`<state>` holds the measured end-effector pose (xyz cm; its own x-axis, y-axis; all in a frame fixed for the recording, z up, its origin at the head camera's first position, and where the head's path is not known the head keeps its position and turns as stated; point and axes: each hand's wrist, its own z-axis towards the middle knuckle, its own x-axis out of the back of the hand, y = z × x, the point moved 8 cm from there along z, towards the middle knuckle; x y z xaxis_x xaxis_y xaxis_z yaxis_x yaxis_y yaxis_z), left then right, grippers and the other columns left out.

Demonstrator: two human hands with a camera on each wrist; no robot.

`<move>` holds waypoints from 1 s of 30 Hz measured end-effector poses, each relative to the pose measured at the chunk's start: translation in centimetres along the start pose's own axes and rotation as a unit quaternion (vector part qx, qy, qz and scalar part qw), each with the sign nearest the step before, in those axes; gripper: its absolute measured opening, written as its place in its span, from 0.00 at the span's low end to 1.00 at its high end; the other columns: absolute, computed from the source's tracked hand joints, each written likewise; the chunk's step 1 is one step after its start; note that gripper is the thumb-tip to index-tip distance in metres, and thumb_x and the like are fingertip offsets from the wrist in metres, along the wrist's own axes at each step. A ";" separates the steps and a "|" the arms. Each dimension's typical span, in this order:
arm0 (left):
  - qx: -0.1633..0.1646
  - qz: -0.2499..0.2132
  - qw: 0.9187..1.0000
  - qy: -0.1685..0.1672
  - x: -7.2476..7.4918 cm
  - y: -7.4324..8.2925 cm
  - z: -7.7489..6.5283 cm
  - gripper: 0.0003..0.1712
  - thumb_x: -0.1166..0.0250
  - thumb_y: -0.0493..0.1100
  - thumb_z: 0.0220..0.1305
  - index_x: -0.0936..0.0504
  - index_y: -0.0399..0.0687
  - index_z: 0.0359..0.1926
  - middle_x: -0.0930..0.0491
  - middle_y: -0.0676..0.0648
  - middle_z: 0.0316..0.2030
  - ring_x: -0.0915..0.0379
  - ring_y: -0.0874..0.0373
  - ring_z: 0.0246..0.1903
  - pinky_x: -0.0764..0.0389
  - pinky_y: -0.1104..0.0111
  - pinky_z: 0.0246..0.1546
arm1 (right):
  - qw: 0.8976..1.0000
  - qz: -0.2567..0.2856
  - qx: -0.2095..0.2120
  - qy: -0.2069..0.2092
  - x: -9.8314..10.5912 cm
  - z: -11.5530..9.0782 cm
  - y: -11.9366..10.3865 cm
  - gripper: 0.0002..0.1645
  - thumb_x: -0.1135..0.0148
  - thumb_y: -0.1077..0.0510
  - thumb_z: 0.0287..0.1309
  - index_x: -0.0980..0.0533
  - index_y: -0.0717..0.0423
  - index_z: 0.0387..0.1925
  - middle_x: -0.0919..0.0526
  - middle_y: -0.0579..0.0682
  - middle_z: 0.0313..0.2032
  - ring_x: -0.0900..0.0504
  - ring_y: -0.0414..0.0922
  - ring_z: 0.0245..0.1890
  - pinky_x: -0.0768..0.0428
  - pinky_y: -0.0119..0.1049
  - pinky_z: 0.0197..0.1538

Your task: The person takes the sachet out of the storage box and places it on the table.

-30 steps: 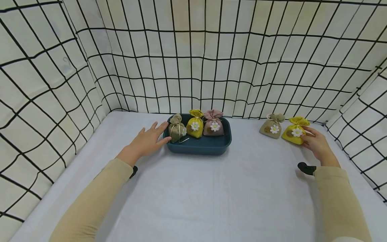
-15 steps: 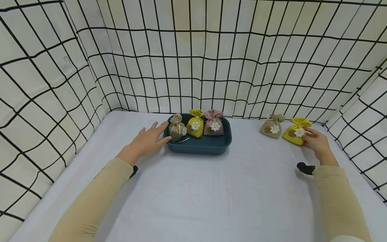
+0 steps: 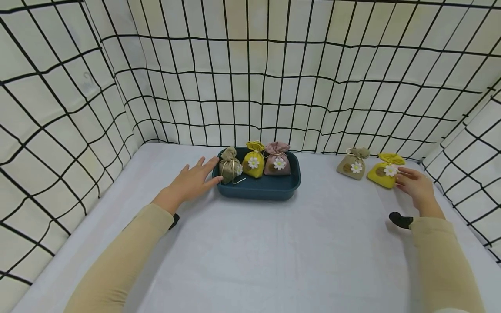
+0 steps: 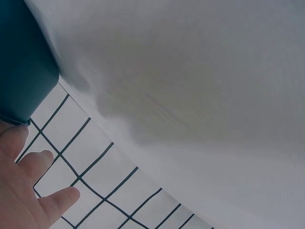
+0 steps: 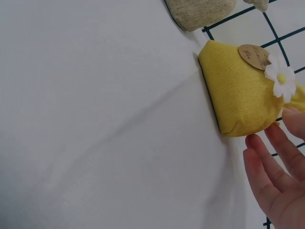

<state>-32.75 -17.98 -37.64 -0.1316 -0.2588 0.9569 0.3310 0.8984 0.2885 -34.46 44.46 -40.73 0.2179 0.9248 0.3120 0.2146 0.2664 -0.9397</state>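
A dark teal tray (image 3: 256,194) stands near the far edge of the white table. In it are a beige drawstring pouch (image 3: 228,167), a yellow pouch (image 3: 252,169) and a pink pouch (image 3: 277,165), each with a white flower. My left hand (image 3: 190,181) rests against the tray's left end with fingers spread. In the left wrist view its fingertips (image 4: 46,156) lie by the tray's rim. At the right, another yellow pouch (image 3: 380,174) lies on the table. My right hand (image 3: 418,188) is at its right side, relaxed fingers (image 5: 259,164) touching or just beside the cloth.
Another beige pouch (image 3: 351,168) lies left of the right-hand yellow one. White walls with a black grid (image 3: 258,74) enclose the table on the back and both sides. A dark strap-like piece (image 3: 401,220) sticks out at the right sleeve.
The right-hand yellow pouch has shifted slightly right and now lies flatter. My right hand has eased right, its fingers loosening from the pouch. The left hand and tray stay put.
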 end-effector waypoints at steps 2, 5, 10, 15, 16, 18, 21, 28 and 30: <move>0.000 0.000 1.000 0.000 -0.1 0.0 0.0 0.44 0.51 0.64 0.79 0.52 0.46 0.83 0.51 0.41 0.80 0.62 0.37 0.78 0.58 0.32 0.71 | 1.000 0.030 0.004 0.002 0.4 -0.2 0.0 0.13 0.46 0.59 0.77 0.25 0.47 0.58 0.23 0.29 0.36 0.20 0.25 0.34 0.18 0.22 0.39; 0.000 0.001 1.000 0.000 -0.1 0.0 0.0 0.44 0.51 0.64 0.79 0.52 0.46 0.83 0.51 0.41 0.80 0.62 0.38 0.78 0.58 0.32 0.71 | 0.997 0.074 0.015 -0.002 0.7 -0.5 -0.3 0.08 0.47 0.60 0.77 0.24 0.43 0.48 0.20 0.28 0.32 0.18 0.27 0.31 0.18 0.22 0.36; -0.001 0.001 1.000 0.004 0.1 0.0 0.0 0.44 0.52 0.65 0.79 0.53 0.47 0.83 0.51 0.41 0.80 0.62 0.38 0.79 0.58 0.32 0.71 | 0.994 0.105 0.033 -0.012 1.1 -0.9 -0.8 0.10 0.47 0.61 0.77 0.23 0.42 0.44 0.17 0.29 0.31 0.17 0.28 0.31 0.18 0.22 0.35; -0.004 0.000 1.000 0.000 0.0 0.1 0.0 0.45 0.52 0.65 0.79 0.52 0.46 0.83 0.51 0.41 0.80 0.62 0.38 0.78 0.58 0.32 0.71 | 0.992 0.118 0.041 -0.004 1.0 -1.4 -1.5 0.08 0.47 0.60 0.77 0.23 0.47 0.49 0.16 0.30 0.33 0.16 0.29 0.33 0.17 0.22 0.36; -0.003 0.000 1.000 -0.001 -0.1 0.1 0.1 0.45 0.52 0.65 0.79 0.52 0.47 0.83 0.51 0.41 0.80 0.62 0.38 0.78 0.58 0.32 0.71 | 0.991 0.125 0.045 -0.003 0.9 -1.6 -1.8 0.08 0.46 0.59 0.77 0.24 0.49 0.51 0.16 0.31 0.34 0.16 0.29 0.34 0.17 0.22 0.37; -0.003 -0.001 1.000 -0.002 -0.1 0.0 0.1 0.45 0.52 0.65 0.79 0.52 0.47 0.83 0.51 0.41 0.80 0.62 0.38 0.79 0.58 0.32 0.71 | 0.990 0.129 0.058 -0.002 0.7 -1.9 -2.4 0.10 0.45 0.58 0.77 0.25 0.53 0.54 0.16 0.32 0.36 0.16 0.29 0.36 0.17 0.22 0.38; -0.003 0.000 1.000 -0.002 -0.2 0.0 0.1 0.45 0.52 0.65 0.79 0.53 0.47 0.83 0.51 0.41 0.80 0.62 0.38 0.79 0.58 0.32 0.71 | 0.987 0.141 0.078 -0.010 0.2 -2.2 -3.5 0.12 0.44 0.57 0.76 0.25 0.55 0.56 0.16 0.34 0.39 0.16 0.30 0.38 0.18 0.21 0.40; 0.001 0.004 1.000 -0.005 -0.1 -0.1 0.1 0.45 0.52 0.65 0.79 0.54 0.48 0.83 0.52 0.41 0.80 0.63 0.38 0.79 0.59 0.32 0.71 | 0.977 0.181 0.108 -0.030 -1.4 -2.9 -5.4 0.11 0.42 0.62 0.74 0.24 0.55 0.54 0.15 0.37 0.40 0.14 0.32 0.38 0.17 0.22 0.41; 0.000 0.004 1.000 -0.004 0.0 0.0 0.1 0.45 0.52 0.65 0.79 0.54 0.48 0.83 0.52 0.41 0.80 0.63 0.38 0.79 0.59 0.32 0.71 | 0.976 0.180 0.116 -0.031 -1.7 -3.1 -5.8 0.11 0.41 0.62 0.74 0.23 0.54 0.54 0.14 0.37 0.39 0.14 0.32 0.38 0.17 0.22 0.42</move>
<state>-32.85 -17.98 -37.65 -0.1369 -0.2485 0.9589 0.3312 0.9008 0.2807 -33.17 40.50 -35.38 0.1801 0.9825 -0.0475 -0.0883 -0.0319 -0.9956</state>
